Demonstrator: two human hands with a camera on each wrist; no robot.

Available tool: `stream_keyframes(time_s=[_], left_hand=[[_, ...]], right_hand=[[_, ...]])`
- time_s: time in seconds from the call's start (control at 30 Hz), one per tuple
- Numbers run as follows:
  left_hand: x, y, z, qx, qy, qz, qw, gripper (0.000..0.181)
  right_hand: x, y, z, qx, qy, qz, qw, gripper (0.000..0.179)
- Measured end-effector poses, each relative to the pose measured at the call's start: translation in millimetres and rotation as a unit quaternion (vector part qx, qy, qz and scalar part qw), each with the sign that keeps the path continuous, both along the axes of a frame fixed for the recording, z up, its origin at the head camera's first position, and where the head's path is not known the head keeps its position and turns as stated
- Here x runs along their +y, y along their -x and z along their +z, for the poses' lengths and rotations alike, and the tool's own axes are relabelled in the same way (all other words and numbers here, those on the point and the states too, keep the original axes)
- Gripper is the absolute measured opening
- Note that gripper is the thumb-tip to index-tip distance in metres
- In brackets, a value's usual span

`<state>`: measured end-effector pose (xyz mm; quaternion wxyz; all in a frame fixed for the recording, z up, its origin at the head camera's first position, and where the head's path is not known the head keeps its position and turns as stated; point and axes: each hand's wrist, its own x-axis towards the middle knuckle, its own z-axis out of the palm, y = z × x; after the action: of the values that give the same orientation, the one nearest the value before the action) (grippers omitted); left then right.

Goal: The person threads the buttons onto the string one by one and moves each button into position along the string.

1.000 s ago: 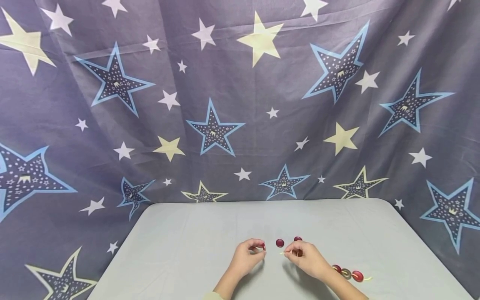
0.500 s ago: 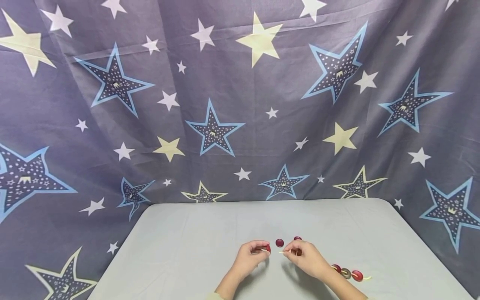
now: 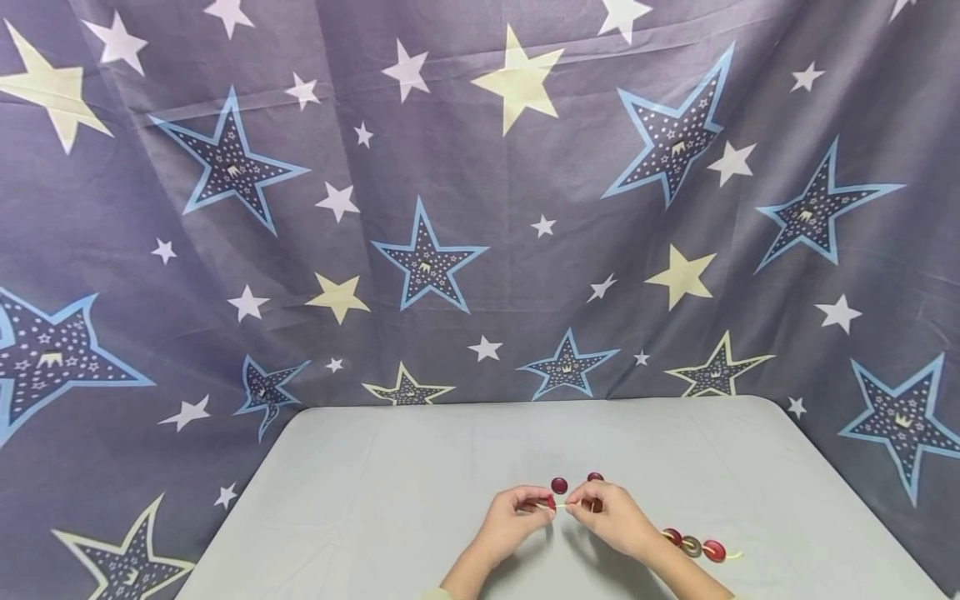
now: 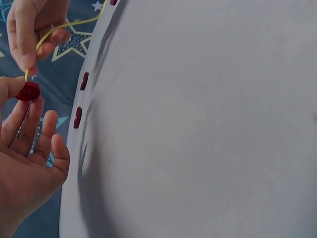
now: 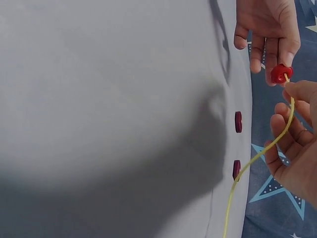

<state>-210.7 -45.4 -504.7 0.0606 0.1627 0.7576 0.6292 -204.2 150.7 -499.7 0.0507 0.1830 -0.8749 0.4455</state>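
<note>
In the head view my left hand (image 3: 513, 521) pinches a red button (image 5: 281, 74) between thumb and fingertips, held on edge above the table. My right hand (image 3: 611, 515) faces it, thumb and forefinger pinching a yellow string (image 5: 270, 144) close to its end. The string's tip meets the button's face at its holes, as the right wrist view shows. From the right hand the string trails down toward the table. Several strung buttons (image 3: 714, 551), red and brown, lie beside the right forearm.
Two loose dark red buttons lie just beyond the hands, one nearer the left hand (image 3: 559, 486) and one behind the right (image 3: 595, 477). A pale cloth covers the table (image 3: 375, 492). Behind it hangs a star-patterned curtain (image 3: 465, 350).
My left hand has moved to the right with the red button, closing the gap to the string's tip. The right hand has stayed almost still, holding the string.
</note>
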Motion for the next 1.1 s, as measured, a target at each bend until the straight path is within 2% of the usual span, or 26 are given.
stream_keyframes(time_s=[0.07, 0.2, 0.47, 0.6, 0.83, 1.0, 1.1], left_hand=[[1.4, 2.2, -4.4, -0.004, 0.000, -0.002, 1.0000, 0.030], [3.7, 11.0, -20.5, -0.007, 0.002, -0.005, 1.0000, 0.029], [6.6, 11.1, -23.2, 0.001, 0.008, -0.010, 0.9999, 0.029], [8.2, 7.0, -17.7, 0.010, 0.012, -0.012, 0.9998, 0.029], [9.2, -6.5, 4.4, 0.016, 0.007, -0.007, 0.9998, 0.028], [8.9, -10.0, 9.1, 0.015, -0.002, -0.007, 0.9999, 0.029], [9.4, -8.9, 7.3, 0.014, -0.004, -0.006, 0.9999, 0.029]], right_hand=[[-0.2, 0.0, -0.2, 0.001, -0.003, 0.000, 1.0000, 0.006], [-0.4, 0.1, -0.8, -0.002, -0.002, 0.002, 1.0000, 0.006], [-0.7, -0.7, -1.2, -0.004, -0.004, 0.002, 1.0000, 0.005], [-1.3, -1.4, -0.8, -0.002, 0.002, 0.006, 1.0000, 0.004], [-1.5, -0.3, -3.2, 0.001, 0.003, 0.015, 0.9999, 0.006], [-0.1, 0.2, -4.2, -0.008, 0.022, 0.030, 0.9993, 0.008], [1.3, 0.1, -4.1, -0.015, 0.045, 0.050, 0.9976, 0.009]])
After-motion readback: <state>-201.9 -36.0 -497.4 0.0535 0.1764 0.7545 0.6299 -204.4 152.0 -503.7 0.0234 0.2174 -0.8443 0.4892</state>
